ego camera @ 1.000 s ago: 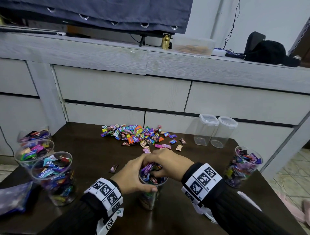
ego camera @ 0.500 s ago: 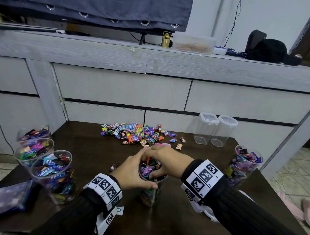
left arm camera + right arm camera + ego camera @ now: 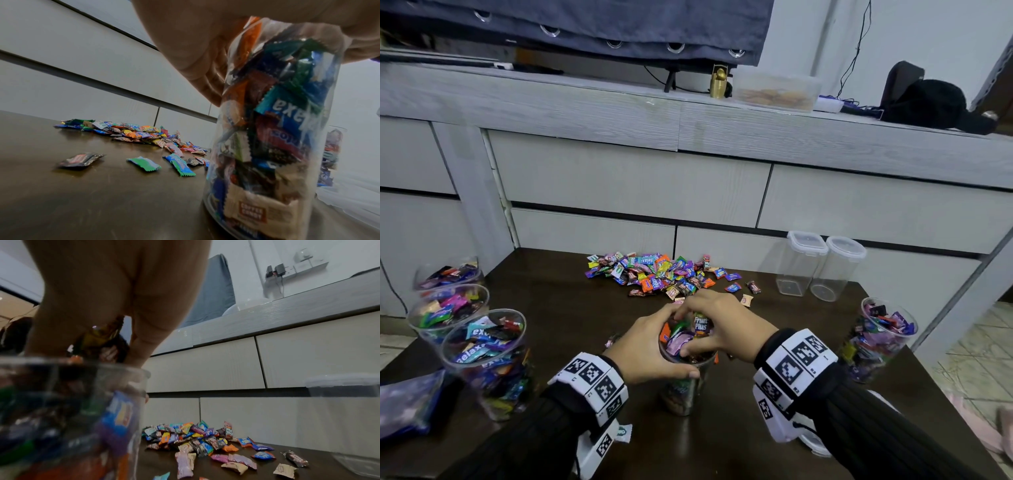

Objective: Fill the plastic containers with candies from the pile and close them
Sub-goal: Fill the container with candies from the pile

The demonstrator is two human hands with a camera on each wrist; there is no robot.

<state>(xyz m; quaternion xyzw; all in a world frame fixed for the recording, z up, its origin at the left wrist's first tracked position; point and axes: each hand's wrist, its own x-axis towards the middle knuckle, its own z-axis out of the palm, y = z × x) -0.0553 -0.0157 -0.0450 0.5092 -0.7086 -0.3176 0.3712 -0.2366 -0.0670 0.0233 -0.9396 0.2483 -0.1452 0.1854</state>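
Observation:
A clear plastic container [image 3: 683, 394] stands at the middle of the dark table [image 3: 558, 325], heaped with wrapped candies. My left hand [image 3: 664, 339] grips its rim from the left, thumb on the near side. From above, my right hand [image 3: 702, 329] curls its fingers and thumb round a bunch of candies at the mouth. The left wrist view shows the packed container [image 3: 267, 129] under the left hand [image 3: 205, 56]. In the right wrist view the right hand [image 3: 115, 296] has wrappers between its fingers above the container's rim [image 3: 72, 363]. The candy pile [image 3: 654, 274] lies behind.
Three filled open containers [image 3: 482, 363] stand at the left edge, another [image 3: 880, 342] at the right. Two lidded ones [image 3: 804, 263] stand back right, nothing inside them. Loose candies [image 3: 144, 164] lie left of the held container. A blue bag [image 3: 407, 404] lies front left. Grey drawers [image 3: 633, 185] back the table.
My right hand has sunk lower with its bunch of candies, from above the rim down onto the heap. The left hand keeps its grip on the rim.

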